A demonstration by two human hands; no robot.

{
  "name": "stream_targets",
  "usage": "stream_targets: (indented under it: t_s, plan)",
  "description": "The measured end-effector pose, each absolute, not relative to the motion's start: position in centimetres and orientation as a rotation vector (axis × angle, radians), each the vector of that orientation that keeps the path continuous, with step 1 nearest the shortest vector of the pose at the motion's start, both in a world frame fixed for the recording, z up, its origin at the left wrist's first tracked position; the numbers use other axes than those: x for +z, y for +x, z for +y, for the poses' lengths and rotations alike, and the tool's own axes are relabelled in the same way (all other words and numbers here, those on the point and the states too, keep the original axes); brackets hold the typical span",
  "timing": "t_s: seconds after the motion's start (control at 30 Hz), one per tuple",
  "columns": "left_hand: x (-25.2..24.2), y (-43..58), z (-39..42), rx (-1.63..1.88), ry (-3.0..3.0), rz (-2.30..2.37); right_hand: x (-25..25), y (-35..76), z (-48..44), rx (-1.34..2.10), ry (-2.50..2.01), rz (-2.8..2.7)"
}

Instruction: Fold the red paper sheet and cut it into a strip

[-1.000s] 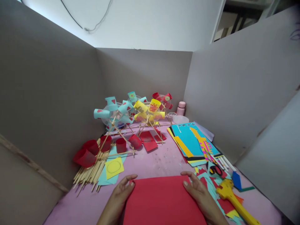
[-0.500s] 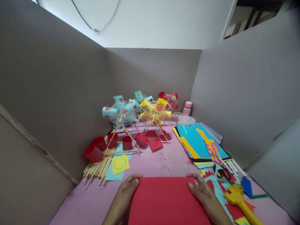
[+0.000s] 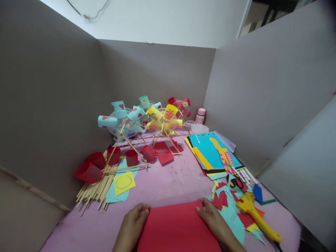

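A red paper sheet [image 3: 177,227] lies flat on the pink table [image 3: 168,183] right in front of me. My left hand [image 3: 133,222] grips its far left corner, fingers curled over the edge. My right hand [image 3: 214,220] rests on the far right corner, fingers bent down onto the sheet's edge. Both wrists run off the bottom of the view.
Paper-cup windmills on sticks [image 3: 143,119] stand at the back. Red cups [image 3: 97,164] and a bundle of wooden sticks [image 3: 97,189] lie left. A coloured paper stack [image 3: 212,154], scissors [image 3: 236,182], a yellow glue gun [image 3: 258,217] and scraps lie right. Grey partition walls enclose the table.
The view has shifted and tilted down a little. Both hands and the red sheet sit slightly lower and closer to me; their hold on the corners is the same.
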State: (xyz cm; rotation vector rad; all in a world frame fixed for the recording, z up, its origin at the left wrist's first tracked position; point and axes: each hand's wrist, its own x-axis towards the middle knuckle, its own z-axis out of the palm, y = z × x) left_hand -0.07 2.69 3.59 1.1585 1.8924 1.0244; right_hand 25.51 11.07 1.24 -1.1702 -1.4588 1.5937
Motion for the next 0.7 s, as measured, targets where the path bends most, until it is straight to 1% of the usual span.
stream_targets:
  t_s: [0.13, 0.3, 0.7]
  plan:
    - [4.0, 0.1, 2.8, 0.87, 1.343, 2.044, 1.2, 25.4, 11.6, 1.409, -1.316, -1.624]
    - [3.2, 0.0, 2.8, 0.751, 1.522, 2.145, 0.8, 25.3, 12.0, 1.221, -1.452, -1.779]
    - [0.9, -0.6, 2.6, 0.533, 2.04, 2.131, 0.8, 25.0, 12.5, 0.928, -1.648, -2.049]
